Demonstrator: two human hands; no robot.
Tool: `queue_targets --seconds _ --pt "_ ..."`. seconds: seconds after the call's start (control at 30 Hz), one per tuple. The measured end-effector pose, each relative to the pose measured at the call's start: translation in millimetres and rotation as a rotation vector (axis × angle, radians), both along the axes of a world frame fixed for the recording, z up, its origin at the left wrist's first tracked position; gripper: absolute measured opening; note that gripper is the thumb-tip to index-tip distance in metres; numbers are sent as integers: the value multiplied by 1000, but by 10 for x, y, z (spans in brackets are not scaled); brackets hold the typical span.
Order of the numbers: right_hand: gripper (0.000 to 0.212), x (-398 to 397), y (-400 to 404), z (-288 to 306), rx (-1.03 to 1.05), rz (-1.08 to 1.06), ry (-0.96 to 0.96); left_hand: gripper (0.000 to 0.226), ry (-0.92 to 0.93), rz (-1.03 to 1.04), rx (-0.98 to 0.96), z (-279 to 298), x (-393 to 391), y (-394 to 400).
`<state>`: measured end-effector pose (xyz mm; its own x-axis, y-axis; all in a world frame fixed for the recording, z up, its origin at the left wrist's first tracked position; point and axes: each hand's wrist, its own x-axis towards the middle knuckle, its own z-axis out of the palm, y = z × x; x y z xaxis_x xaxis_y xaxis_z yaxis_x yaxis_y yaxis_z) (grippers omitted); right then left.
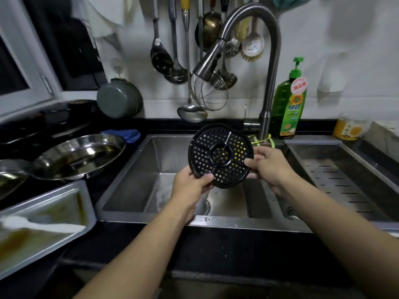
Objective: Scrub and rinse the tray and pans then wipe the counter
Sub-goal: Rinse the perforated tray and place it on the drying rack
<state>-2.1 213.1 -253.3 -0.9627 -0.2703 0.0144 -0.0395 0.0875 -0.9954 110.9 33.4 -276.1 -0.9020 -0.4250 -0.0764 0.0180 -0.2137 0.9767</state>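
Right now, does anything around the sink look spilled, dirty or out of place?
Yes. The rectangular tray on the counter at left holds brown greasy residue, and the round steel pan behind it has a dark oily film. Both hands, left hand and right hand, hold the perforated black plate over the sink.

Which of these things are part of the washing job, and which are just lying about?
Job: black perforated tray, held by left hand and right hand; steel pan; greasy baking tray; sink; tap; dish soap.
Lying about: hanging ladles; wire strainer; yellow jar.

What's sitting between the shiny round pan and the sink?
In the head view, a blue cloth lies on the black counter between the round pan and the sink.
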Motion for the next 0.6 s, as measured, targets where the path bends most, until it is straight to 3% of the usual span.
queue_targets --seconds 0.17,0.37,0.6 --pt "15 25 -10 26 17 -4 9 13 -43 19 9 33 30 -54" --pt "19 16 -4 19 44 8 -7 36 -72 -56 85 86 37 -211" --pt "25 -375 -325 62 376 170 13 21 -218 -85 -5 206 -271 -580"
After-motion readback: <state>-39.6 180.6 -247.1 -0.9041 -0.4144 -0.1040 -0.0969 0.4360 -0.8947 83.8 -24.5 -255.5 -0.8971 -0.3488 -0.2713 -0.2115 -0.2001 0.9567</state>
